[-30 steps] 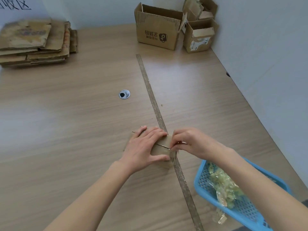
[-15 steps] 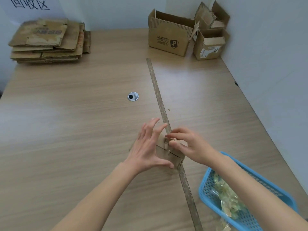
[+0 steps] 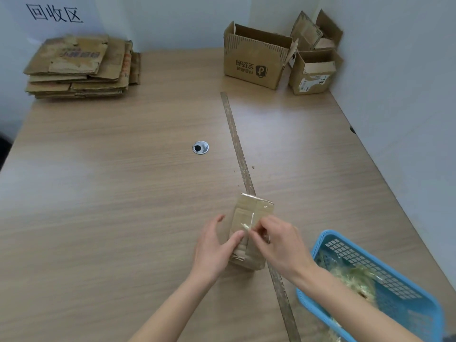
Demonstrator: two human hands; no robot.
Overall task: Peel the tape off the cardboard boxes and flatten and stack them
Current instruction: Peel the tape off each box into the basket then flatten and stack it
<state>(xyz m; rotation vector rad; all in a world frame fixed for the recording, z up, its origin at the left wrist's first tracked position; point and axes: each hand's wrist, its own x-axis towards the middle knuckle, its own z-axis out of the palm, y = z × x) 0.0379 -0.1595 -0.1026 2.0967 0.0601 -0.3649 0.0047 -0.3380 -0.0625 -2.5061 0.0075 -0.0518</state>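
Blue basket (image 3: 320, 245): at the table's near right corner, holding a heap of crumpled clear tape scraps (image 3: 350, 280).
Small box (image 3: 254, 208): on the wooden table (image 3: 123, 193) across a long strip (image 3: 237, 144) of worn tape, a band of clear tape (image 3: 249, 223) along its top.
Left hand (image 3: 214, 248): fingers curled round the box's left side, thumb on top.
Right hand (image 3: 278, 243): fingertips pinching the tape's lifted end (wrinkled, shiny).
Far right: two larger open boxes (image 3: 254, 67), insides hidden.
Far left: flattened cardboard stack (image 3: 79, 67).
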